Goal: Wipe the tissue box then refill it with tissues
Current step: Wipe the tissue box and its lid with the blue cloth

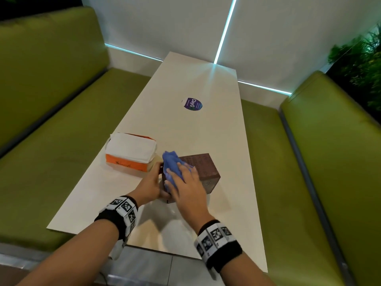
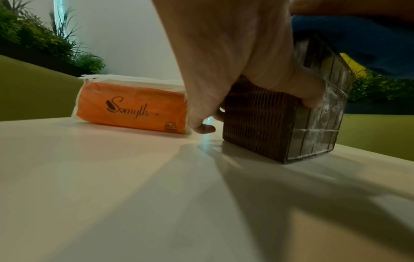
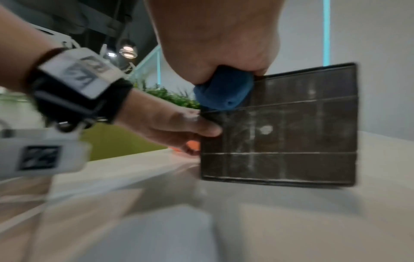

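Low in the centre of the head view, the brown box is standing on the tabletop. The left hand is gripping its near left corner, thumb on the gridded face and fingers curling round the ribbed side, likely to steady it against the wiping. The right hand is pressing a blue cloth onto the box's top near end; its fingers are lying fairly flat over the cloth in the head view and bunching it in the right wrist view. The box is dark brown, ribbed on its sides, its gridded face smeared with pale dust. An orange tissue pack is waiting just left of it, presumably for the refill.
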